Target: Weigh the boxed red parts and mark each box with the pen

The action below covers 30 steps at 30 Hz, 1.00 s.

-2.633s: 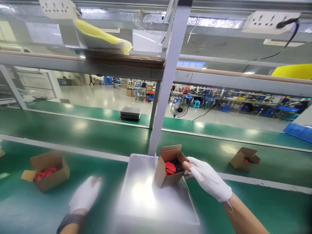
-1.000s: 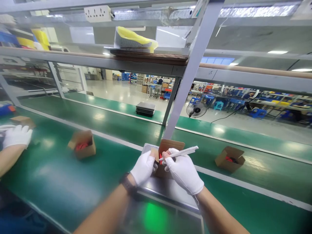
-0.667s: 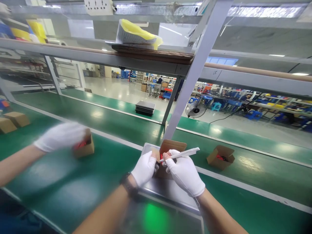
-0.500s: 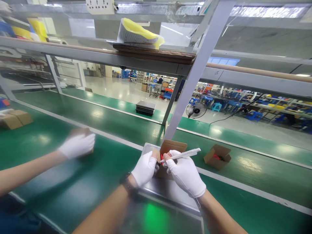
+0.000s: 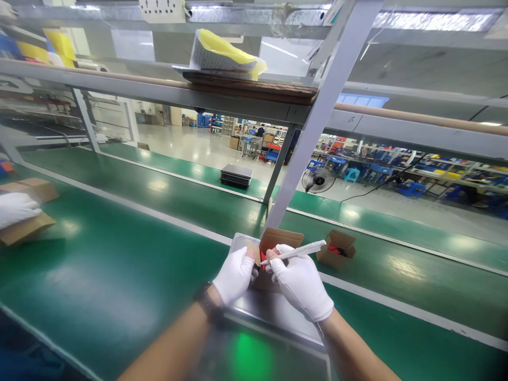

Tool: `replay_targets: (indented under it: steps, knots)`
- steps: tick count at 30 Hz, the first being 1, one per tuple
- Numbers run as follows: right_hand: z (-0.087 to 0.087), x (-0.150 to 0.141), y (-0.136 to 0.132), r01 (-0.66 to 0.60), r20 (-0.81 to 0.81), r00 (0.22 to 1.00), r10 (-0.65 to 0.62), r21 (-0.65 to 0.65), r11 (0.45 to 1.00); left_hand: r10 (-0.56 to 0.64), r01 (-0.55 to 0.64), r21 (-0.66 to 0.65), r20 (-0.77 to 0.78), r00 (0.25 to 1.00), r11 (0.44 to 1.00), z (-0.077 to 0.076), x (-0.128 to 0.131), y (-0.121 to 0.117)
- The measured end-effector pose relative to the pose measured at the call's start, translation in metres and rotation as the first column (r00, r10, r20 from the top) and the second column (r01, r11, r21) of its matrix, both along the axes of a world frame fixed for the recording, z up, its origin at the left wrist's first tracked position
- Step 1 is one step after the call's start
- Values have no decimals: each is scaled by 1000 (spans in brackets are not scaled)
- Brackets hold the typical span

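Observation:
In gloves with bare fingertips, both my hands work at an open cardboard box (image 5: pixel 282 236). It stands on a silver metal scale (image 5: pixel 278 309). My left hand (image 5: pixel 234 276) is closed with thumb and fingertips on the box's left flap (image 5: pixel 254 253). A white pen (image 5: pixel 307 248) is pinched in my right hand (image 5: pixel 304 288), its tip pointing left towards the box. Something red (image 5: pixel 263 257) shows inside, between my two hands. My fingers hide most of the box's contents and its near left side.
On the green conveyor belt (image 5: pixel 119 264), at far left, a co-worker's gloved hand (image 5: pixel 18 208) touches cardboard boxes (image 5: pixel 42 188). Another open box (image 5: pixel 337 248) with red contents sits right of my hands. A slanted metal post (image 5: pixel 305 143) rises behind the box. A dark flat device (image 5: pixel 236 174) lies farther back.
The co-worker's hand has moved left to the boxes at the edge. On the far belt, the open box with red contents has shifted left. My hands have hardly moved.

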State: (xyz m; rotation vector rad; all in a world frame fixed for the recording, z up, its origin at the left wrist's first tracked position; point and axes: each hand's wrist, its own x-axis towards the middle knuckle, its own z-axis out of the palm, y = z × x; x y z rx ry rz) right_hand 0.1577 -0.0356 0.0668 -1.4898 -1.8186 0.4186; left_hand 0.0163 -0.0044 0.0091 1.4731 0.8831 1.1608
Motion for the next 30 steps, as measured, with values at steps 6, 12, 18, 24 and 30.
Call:
replay_targets:
  steps: [6,12,18,24,30]
  knots:
    - [-5,-2,4,15,17,1000,-16,55,998,-1,1,-21,7,1000,1000,0,2,0]
    - [3,12,-12,-45,-524,852,14,-45,998,-1,1,-36,10,1000,999,-2,-3,-1]
    - [-28,102,-12,460,-805,566,-176,131,878,7,-7,15,7,1000,1000,2,-9,0]
    - [-108,181,59,664,-493,614,-616,-100,741,-206,210,5,-171,963,978,18,8,-2]
    - [-137,220,131,714,-224,619,-753,-241,658,541,-598,18,-451,710,801,-31,-99,54]
